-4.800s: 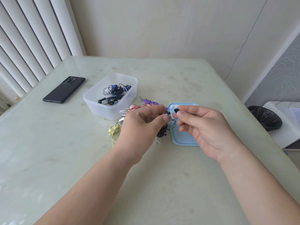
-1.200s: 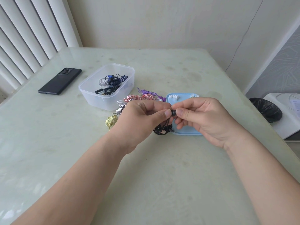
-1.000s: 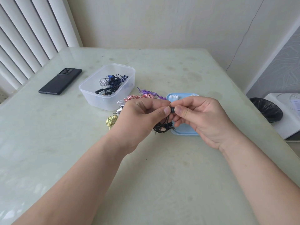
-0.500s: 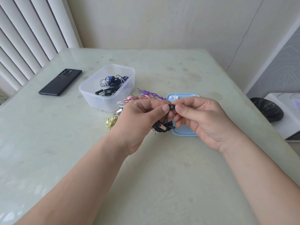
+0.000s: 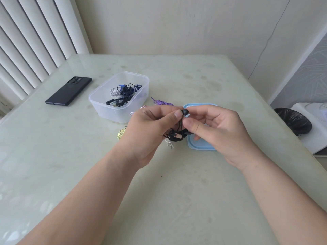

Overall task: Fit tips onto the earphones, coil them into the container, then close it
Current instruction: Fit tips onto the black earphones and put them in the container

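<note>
My left hand (image 5: pixel 152 128) pinches a black earbud with a round black tip (image 5: pixel 185 112) on it, held up above the table. Its bundled black cable (image 5: pixel 174 136) hangs below my fingers. My right hand (image 5: pixel 219 131) is just right of it, thumb and fingers pinching the lower part of the black earphones near the cable bundle. The clear plastic container (image 5: pixel 115 113) stands behind my left hand with several coiled earphones inside. The blue lid (image 5: pixel 201 147) lies flat under my right hand, mostly hidden.
Loose coiled earphones lie between container and lid: purple (image 5: pixel 161 102), yellow (image 5: pixel 121 134), a white cable end (image 5: pixel 169 144). A black phone (image 5: pixel 69 90) lies at the far left. A black-lined bin (image 5: pixel 292 121) sits beyond the table's right edge.
The tip went from my right fingers onto the earbud. My right thumb and fingers have since dropped from the tip to the cable bundle, leaving the tip exposed above my left thumb.
</note>
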The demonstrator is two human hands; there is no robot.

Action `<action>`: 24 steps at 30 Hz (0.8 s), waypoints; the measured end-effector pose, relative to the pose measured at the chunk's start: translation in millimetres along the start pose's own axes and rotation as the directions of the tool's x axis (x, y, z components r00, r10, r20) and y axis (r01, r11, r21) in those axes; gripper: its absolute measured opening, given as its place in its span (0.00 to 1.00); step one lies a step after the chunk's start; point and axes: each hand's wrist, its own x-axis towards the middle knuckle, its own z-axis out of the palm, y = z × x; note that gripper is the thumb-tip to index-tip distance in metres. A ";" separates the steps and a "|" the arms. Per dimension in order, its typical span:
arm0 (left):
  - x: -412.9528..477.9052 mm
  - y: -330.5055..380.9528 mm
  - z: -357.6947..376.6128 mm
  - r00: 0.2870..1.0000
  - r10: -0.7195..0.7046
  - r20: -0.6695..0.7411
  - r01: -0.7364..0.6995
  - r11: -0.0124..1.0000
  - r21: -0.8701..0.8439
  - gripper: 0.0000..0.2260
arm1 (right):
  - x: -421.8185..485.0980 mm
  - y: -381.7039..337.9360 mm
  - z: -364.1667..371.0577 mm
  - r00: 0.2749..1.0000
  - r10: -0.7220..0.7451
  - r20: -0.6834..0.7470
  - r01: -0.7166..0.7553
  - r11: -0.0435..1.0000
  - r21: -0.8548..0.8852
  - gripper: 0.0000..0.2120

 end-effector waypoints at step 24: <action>-12.2 23.6 0.4 0.997 -0.064 -0.044 0.077 0.890 0.450 0.11 | 2.8 -3.1 10.0 0.987 0.144 -0.074 -0.134 0.983 0.122 0.15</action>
